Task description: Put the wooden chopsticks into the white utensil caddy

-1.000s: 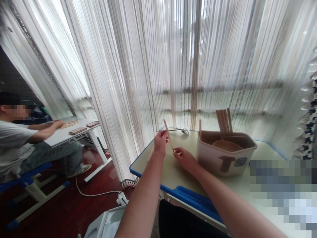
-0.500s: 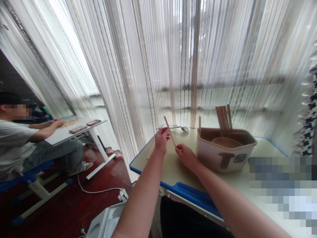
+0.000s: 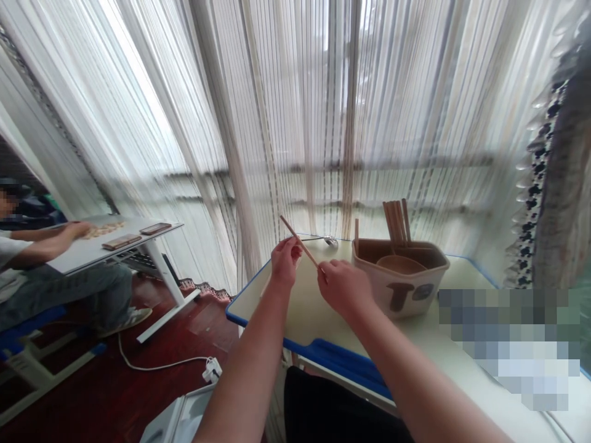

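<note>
A thin wooden chopstick (image 3: 308, 251) slants between my two hands above the table, its upper end pointing left and away. My left hand (image 3: 285, 259) pinches it around the middle. My right hand (image 3: 345, 284) is closed on its lower end, beside the bin. The beige bin (image 3: 376, 292) holds a brown bowl (image 3: 401, 264) and several upright wooden sticks (image 3: 396, 223); another single stick (image 3: 357, 229) leans in its left corner. Behind my hands lies a metal ladle (image 3: 330, 242).
The cream table (image 3: 305, 314) has a blue edge. Striped curtains (image 3: 295, 123) hang behind it. To the left, a person's hand (image 3: 78, 230) works over small pieces on a white table (image 3: 83, 252). A power strip (image 3: 212, 369) lies low at left. The right side is pixelated.
The view has turned right, so things sit further left. The chopstick is tilted flatter, and my right hand has rolled so its back faces up more.
</note>
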Demonstrator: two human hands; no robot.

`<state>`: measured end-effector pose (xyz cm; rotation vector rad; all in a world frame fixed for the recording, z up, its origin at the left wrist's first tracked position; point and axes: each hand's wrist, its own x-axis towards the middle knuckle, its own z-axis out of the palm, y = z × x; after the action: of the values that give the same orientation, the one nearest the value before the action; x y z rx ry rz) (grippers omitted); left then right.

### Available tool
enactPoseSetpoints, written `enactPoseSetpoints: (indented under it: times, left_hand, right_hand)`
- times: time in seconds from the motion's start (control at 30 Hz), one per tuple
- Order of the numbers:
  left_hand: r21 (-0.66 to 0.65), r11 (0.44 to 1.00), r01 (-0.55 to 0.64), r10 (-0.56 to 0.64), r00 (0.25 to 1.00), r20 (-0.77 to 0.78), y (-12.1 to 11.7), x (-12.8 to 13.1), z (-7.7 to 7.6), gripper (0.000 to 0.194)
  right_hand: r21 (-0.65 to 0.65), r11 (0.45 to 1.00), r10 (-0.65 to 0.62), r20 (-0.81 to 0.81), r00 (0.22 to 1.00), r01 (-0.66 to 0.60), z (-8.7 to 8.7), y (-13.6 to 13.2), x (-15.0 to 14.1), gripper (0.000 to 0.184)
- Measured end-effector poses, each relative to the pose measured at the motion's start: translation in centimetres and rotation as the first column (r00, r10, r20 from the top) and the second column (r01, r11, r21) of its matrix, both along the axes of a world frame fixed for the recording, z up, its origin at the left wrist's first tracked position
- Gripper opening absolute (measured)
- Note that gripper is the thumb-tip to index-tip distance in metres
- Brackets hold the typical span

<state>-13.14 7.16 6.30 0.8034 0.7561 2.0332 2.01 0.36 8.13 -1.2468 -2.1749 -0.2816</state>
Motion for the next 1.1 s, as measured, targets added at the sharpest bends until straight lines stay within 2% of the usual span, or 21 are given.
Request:
enactPoseSetpoints:
  times: [0.1,0.17,0.3,0.37,0.47,0.67,0.8,0.93,1.1]
  left_hand:
    - [0.053,0.996,0.074,-0.076,0.996,0.049,-0.2,0.0,0.3,0.022]
    - [0.086,0.991,0.102,-0.106,0.993,0.052,-0.4,0.2,0.8,0.022]
    - [0.159,0.981,0.107,-0.11,0.994,0.006,-0.5,1.3,3.2,0.018]
    - [0.201,0.976,0.084,-0.072,0.995,-0.066,-0.5,2.4,4.7,0.017]
    - [0.239,0.971,0.018,0.035,0.976,-0.215,-0.3,4.5,6.6,0.016]
    - [0.242,0.967,-0.081,0.183,0.882,-0.434,1.7,8.4,8.8,0.021]
    - [0.196,0.976,-0.1,0.196,0.8,-0.567,4.2,8.8,8.6,0.022]
    - [0.117,0.988,-0.1,0.15,0.791,-0.594,6.0,8.1,6.9,0.023]
    - [0.058,0.998,-0.036,0.065,0.762,-0.644,6.5,7.7,4.9,0.027]
  right_hand:
    - [0.068,0.998,0.011,0.06,0.998,-0.015,1.5,-0.6,1.2,0.024]
    - [0.115,0.993,0.004,0.045,0.999,-0.01,2.3,-0.8,2.0,0.025]
    - [0.205,0.976,-0.049,-0.087,0.995,0.066,3.4,-0.1,3.9,0.029]
    - [0.224,0.966,-0.091,-0.177,0.98,0.13,3.7,0.7,4.8,0.029]
    - [0.184,0.96,-0.158,-0.268,0.95,0.212,3.8,1.7,5.8,0.027]
    - [0.043,0.967,-0.234,-0.239,0.943,0.251,3.5,3.0,6.3,0.023]
    - [-0.007,0.962,-0.265,-0.237,0.935,0.271,3.6,4.5,6.2,0.024]
    - [-0.024,0.956,-0.291,-0.212,0.933,0.293,3.6,5.4,5.9,0.023]
    - [-0.039,0.957,-0.29,-0.173,0.941,0.287,3.5,5.6,5.6,0.024]
